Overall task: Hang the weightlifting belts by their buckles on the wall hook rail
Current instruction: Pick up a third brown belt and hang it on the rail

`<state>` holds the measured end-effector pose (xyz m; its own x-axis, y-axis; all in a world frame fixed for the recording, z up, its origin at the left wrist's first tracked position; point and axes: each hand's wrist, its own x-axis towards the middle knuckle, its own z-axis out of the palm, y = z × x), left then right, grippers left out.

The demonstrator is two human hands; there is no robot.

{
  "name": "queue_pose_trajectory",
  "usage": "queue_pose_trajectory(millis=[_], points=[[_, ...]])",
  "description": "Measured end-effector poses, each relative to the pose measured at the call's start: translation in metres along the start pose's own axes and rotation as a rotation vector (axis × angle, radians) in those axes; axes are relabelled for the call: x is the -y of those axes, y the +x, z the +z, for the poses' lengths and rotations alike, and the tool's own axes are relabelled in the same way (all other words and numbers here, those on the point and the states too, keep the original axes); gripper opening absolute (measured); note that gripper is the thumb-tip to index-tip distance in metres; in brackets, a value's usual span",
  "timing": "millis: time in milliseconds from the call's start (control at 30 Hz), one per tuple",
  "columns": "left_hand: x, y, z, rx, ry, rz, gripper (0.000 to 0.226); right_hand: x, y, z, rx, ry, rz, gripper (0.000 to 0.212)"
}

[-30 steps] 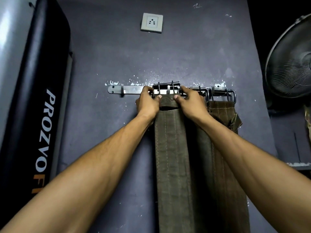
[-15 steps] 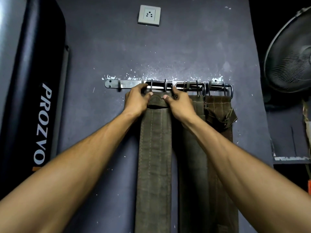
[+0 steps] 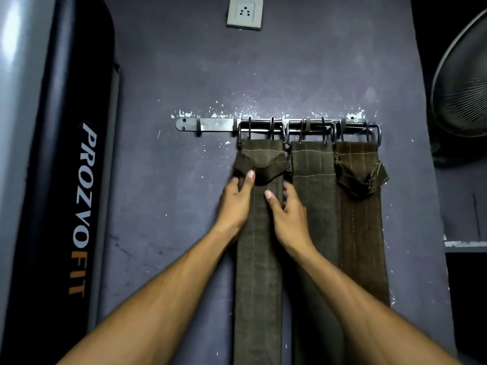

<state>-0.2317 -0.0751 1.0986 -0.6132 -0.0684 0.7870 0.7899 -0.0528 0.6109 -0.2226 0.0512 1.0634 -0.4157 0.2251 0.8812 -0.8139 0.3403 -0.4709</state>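
Three belts hung by buckles on hook rail [image 3: 210,125], mid-frame.
Leftmost belt [image 3: 259,259] was gripped at its edges by left hand [image 3: 235,204] and right hand [image 3: 288,216].

wall [image 3: 163,75]: dark grey, chipped | socket [image 3: 244,13] | fan [image 3: 463,83] right

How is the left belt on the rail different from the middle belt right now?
The left belt is gripped at its edges by the left hand and the right hand; the middle belt hangs untouched. The left belt has a loose strap folded across its top; the middle belt's top lies flat. Both hang by metal buckles on the hook rail and are olive with stitched lines.
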Motion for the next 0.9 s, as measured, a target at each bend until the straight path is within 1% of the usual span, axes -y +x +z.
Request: queue_pose_trajectory(millis=[67,100,200,233,300,367,467,500,567,633,733,800,833,900], points=[[0.016,-0.01,-0.002,0.023,0.033,0.001,0.034,-0.005,-0.003,0.003,-0.037,-0.034,-0.026,0.022],[0.019,-0.012,-0.003,0.007,0.053,0.014,0.034,-0.006,-0.003,0.005,-0.061,-0.036,-0.036,0.02],[0.018,-0.013,-0.003,-0.063,0.146,0.055,0.05,-0.004,-0.001,0.007,-0.093,-0.056,-0.055,0.024],[0.017,-0.014,-0.002,-0.071,0.143,0.055,0.055,-0.003,-0.001,0.007,-0.095,-0.056,-0.043,0.023],[0.021,-0.019,0.002,-0.069,0.06,0.011,0.056,-0.003,-0.008,0.003,-0.092,-0.033,0.007,0.024],[0.036,-0.04,0.003,-0.036,-0.005,-0.061,0.054,-0.009,-0.027,-0.006,-0.015,0.054,0.095,0.032],[0.076,-0.092,0.002,0.056,-0.055,-0.157,0.055,-0.031,-0.073,-0.025,0.148,0.22,0.241,0.044],[0.089,-0.109,0.001,0.086,-0.081,-0.183,0.051,-0.039,-0.087,-0.029,0.175,0.232,0.274,0.042],[0.105,-0.134,0.005,0.102,-0.133,-0.213,0.034,-0.05,-0.107,-0.033,0.166,0.205,0.282,0.027],[0.107,-0.147,0.011,0.035,-0.176,-0.241,0.028,-0.053,-0.116,-0.031,0.092,0.18,0.267,0.018],[0.098,-0.149,0.012,-0.022,-0.198,-0.255,0.031,-0.041,-0.119,-0.025,0.056,0.208,0.272,0.017],[0.094,-0.157,0.008,-0.039,-0.205,-0.24,0.032,-0.036,-0.126,-0.025,0.048,0.288,0.296,0.018],[0.094,-0.167,0.004,-0.03,-0.209,-0.24,0.031,-0.035,-0.135,-0.028,0.054,0.338,0.322,0.019],[0.103,-0.203,-0.003,0.022,-0.223,-0.273,0.026,-0.039,-0.166,-0.035,0.118,0.41,0.384,0.019]])
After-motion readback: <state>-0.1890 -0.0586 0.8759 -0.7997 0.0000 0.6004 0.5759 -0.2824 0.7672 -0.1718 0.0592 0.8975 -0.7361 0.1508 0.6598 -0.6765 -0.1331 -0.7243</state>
